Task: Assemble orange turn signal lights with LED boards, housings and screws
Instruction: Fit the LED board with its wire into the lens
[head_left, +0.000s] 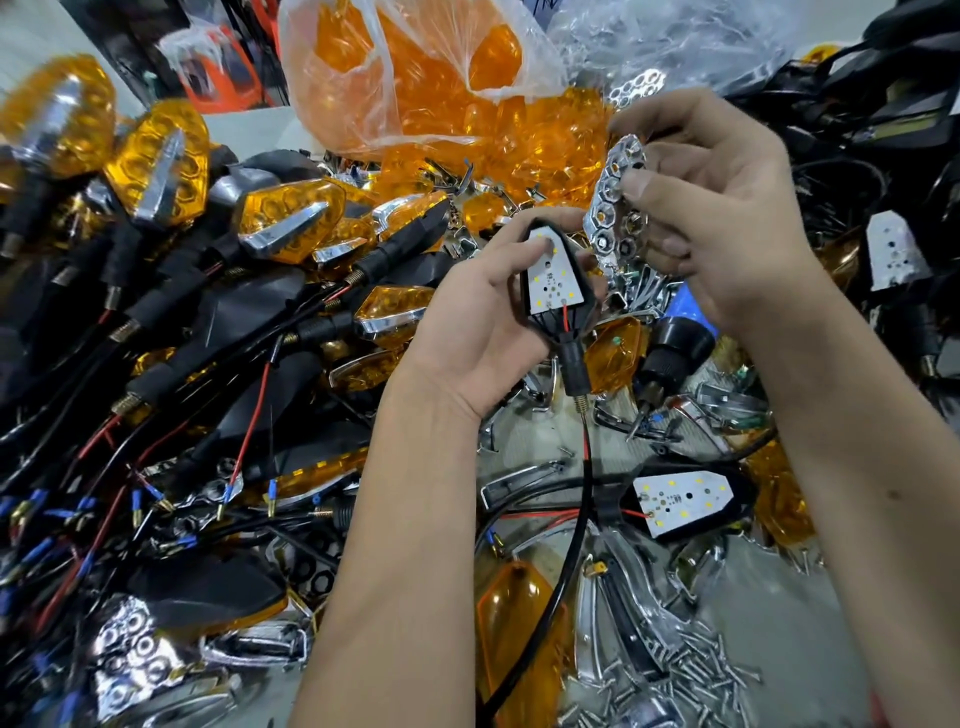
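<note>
Mid-assembly here: black housing (558, 280) with LED board (551, 273) seated, gripped in left hand (483, 322) fingers; chrome reflector (615, 208) pinched by right hand (711, 208) just right of it. Next probably dropping reflector squarely over the LEDs. Above the housing, plastic bag (415, 67) stuffed with orange lenses; screws (691, 670) loose below.

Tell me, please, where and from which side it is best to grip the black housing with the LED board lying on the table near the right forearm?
Probably grip the black housing across its two long black edges, coming from above. The LED board faces up, so fingers should stay off it. Its wires leave the narrow left end, which looks awkward to hold.
</note>
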